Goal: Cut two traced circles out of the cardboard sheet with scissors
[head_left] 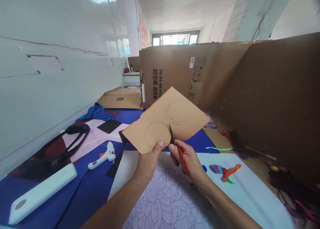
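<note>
My left hand grips the lower edge of a tan cardboard sheet, its thumb lying on the front face. Circles are drawn on the sheet: a double ring at upper right and a single one at lower left. My right hand is closed round the orange handles of a pair of scissors. The dark blades point up at the cardboard, beside the right edge of the lower circle. Below both hands lies a white sheet printed with flower outlines.
A white glue gun, a long white device and black straps lie at left. Pink paper and blue cloth are behind. Colourful fuzzy pieces lie at right. Large cardboard stands behind.
</note>
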`<state>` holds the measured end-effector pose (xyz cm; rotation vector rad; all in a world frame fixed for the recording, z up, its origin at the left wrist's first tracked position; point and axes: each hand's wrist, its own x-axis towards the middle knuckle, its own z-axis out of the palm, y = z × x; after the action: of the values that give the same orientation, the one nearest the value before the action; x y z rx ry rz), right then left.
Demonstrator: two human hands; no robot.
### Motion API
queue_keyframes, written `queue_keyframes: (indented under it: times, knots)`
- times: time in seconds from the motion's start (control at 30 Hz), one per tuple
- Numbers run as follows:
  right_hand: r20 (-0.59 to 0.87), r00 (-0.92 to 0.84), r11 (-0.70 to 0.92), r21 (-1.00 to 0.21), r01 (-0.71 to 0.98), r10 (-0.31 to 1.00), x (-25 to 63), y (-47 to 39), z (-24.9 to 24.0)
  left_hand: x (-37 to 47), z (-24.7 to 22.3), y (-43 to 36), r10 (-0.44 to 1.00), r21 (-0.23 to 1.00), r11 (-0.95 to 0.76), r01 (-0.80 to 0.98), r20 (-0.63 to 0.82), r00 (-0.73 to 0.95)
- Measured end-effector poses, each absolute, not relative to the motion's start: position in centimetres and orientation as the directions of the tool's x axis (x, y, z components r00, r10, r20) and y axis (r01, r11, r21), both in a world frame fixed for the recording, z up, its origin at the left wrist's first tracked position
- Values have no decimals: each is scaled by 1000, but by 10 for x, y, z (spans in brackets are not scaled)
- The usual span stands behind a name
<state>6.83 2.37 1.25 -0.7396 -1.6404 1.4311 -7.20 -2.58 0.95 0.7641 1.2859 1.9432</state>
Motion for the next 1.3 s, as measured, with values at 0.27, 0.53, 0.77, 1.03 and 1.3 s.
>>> queue_keyframes:
  times: [0.27, 0.53, 0.77, 1.03, 1.3]
  knots:
    - [196, -487, 196, -979, -52, 851, 69, 26, 12, -74, 9, -24, 798, 925, -300, -233, 110, -592]
    - [188, -490, 195, -980, -37, 851, 70, 27, 14, -79, 10, -23, 823, 924, -297, -240, 120, -555]
    - [168, -481, 163, -985, -52, 860, 69, 27, 12, -81, 9, -21, 845, 928, -262, -264, 88, -528]
    - [168, -495, 151, -986, -75, 853, 62, 16, 17, -71, 8, -20, 765, 875, -395, -280, 144, -628]
    - [179, -531, 167, -983, -72, 828, 61, 17, 14, -73, 10, -19, 712, 895, -388, -222, 138, -688]
